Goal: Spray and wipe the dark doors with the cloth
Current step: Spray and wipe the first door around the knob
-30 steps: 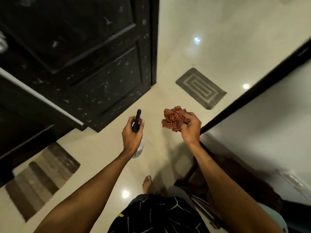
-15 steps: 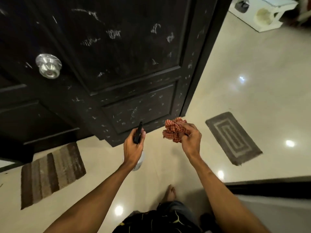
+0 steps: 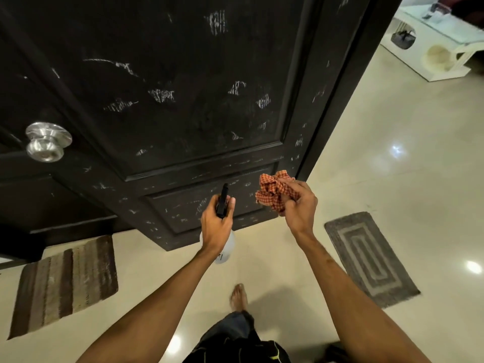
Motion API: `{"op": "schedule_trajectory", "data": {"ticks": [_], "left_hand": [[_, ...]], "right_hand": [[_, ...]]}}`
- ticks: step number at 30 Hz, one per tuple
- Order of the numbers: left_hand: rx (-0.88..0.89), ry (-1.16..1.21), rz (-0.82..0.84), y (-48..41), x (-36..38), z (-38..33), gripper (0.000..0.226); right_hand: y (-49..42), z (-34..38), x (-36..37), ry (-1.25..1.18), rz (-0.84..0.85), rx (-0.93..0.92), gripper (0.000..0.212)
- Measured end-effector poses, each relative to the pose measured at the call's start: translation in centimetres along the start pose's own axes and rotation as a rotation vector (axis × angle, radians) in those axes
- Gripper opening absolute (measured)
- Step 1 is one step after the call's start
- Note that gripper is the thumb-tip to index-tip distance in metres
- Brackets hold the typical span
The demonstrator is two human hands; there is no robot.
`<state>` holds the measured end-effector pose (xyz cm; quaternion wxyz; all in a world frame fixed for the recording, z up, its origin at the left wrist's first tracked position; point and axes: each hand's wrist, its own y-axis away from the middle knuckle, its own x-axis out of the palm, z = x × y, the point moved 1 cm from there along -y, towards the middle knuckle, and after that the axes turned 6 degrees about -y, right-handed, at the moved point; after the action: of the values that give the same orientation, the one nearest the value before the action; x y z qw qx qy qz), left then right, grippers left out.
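A person stands at a dark door point(image 3: 183, 100), seen from above. The door fills the frame from 9 to 1 o'clock — its panels carry pale, chalky smears. A silver knob point(image 3: 47, 145) sits at 9 o'clock on it.

The left hand point(image 3: 216, 226) grips a spray bottle point(image 3: 227, 247) just left of centre, fingers curled round its black head (nozzle aimed at the door's lower panel); the white body hangs below the hand. The right hand point(image 3: 298, 205) clutches a bunched red-checked cloth point(image 3: 273, 191), just beside the bottle at 3 o'clock of it, close to the door's lower edge — whether it touches the door cannot be told.

On the glossy cream floor point(image 3: 392, 166) lie a striped mat point(image 3: 65, 284) at 8 o'clock and a grey mat point(image 3: 369, 258) at 4 o'clock. A bare foot point(image 3: 238, 297) shows at 6 o'clock.
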<state>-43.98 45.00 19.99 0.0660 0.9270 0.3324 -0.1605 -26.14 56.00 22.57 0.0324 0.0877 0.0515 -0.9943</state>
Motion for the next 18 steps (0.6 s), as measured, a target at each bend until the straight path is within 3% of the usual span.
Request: {"op": "schedule_trajectory", "data": {"ticks": [13, 18], "left_hand": [[0.087, -0.005, -0.013, -12.1, 8.1, -5.7, 0.022], [0.082, -0.013, -0.124, -15.0, 10.0, -7.4, 0.028]], "right_hand": [[-14.6, 1.6, 1.0, -0.060, -0.063, -0.049, 0.048], [-19.5, 3.8, 1.6, -0.115, -0.025, -0.164, 0.045]]}}
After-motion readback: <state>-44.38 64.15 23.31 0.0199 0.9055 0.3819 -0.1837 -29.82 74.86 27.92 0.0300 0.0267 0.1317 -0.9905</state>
